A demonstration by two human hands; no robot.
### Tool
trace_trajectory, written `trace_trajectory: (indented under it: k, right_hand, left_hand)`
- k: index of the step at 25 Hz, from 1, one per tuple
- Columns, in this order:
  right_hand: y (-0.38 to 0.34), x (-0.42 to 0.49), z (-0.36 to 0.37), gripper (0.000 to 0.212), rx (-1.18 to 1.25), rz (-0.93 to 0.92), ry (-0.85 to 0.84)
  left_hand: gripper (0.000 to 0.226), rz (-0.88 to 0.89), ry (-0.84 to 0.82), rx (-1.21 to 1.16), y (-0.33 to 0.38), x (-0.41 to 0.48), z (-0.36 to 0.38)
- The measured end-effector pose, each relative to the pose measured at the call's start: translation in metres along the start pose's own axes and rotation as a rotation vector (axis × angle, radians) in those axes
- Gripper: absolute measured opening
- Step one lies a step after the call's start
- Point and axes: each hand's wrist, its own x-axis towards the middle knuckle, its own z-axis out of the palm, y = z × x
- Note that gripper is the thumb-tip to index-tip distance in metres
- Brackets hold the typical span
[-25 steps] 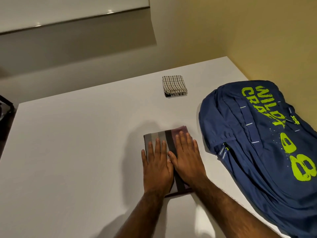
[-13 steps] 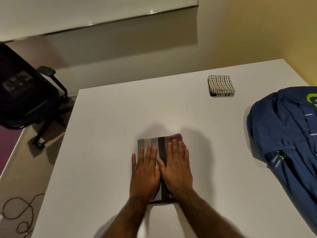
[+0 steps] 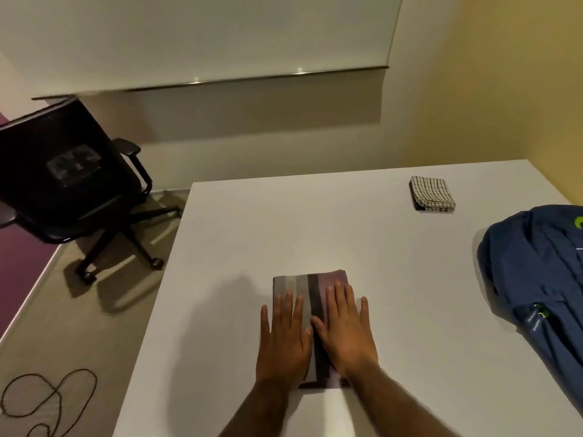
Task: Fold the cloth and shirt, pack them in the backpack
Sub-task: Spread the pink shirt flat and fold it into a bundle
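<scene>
A folded striped shirt point(image 3: 307, 285), grey, black and mauve, lies near the front of the white table point(image 3: 362, 241). My left hand point(image 3: 284, 339) and my right hand point(image 3: 345, 329) lie flat on it side by side, fingers straight, pressing it down. A small folded checked cloth point(image 3: 432, 193) sits at the table's far right. The blue backpack point(image 3: 539, 279) with lime-green print lies at the right edge, partly cut off by the frame.
A black office chair point(image 3: 72, 184) on castors stands on the floor left of the table. A thin dark cable point(image 3: 47, 395) loops on the floor at the lower left. Walls stand behind and to the right of the table.
My head has turned left, so the backpack has slid toward the right frame edge and the chair has come into view. Both hands stay flat on the shirt, slightly farther apart.
</scene>
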Motion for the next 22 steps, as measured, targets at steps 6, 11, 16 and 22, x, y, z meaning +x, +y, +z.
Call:
trace_trajectory:
  k: [6,11,16,22]
  right_hand:
    - [0.002,-0.08,-0.041,0.084,-0.014,0.066,0.197]
    - [0.028,-0.122,-0.102,0.087,-0.085,-0.015,0.416]
    - [0.086,-0.148,-0.161,0.094,-0.061,0.024,0.539]
    - [0.161,-0.215,-0.203,0.084,0.002,0.138,0.476]
  left_hand:
    - [0.072,0.036,0.018,-0.083,0.01,-0.054,-0.076]
    - [0.071,0.108,0.125,-0.117,0.059,-0.048,-0.164]
    - [0.075,0.171,0.221,-0.073,0.117,-0.044,-0.187]
    - [0.078,0.242,0.23,-0.092,0.22,-0.084,-0.189]
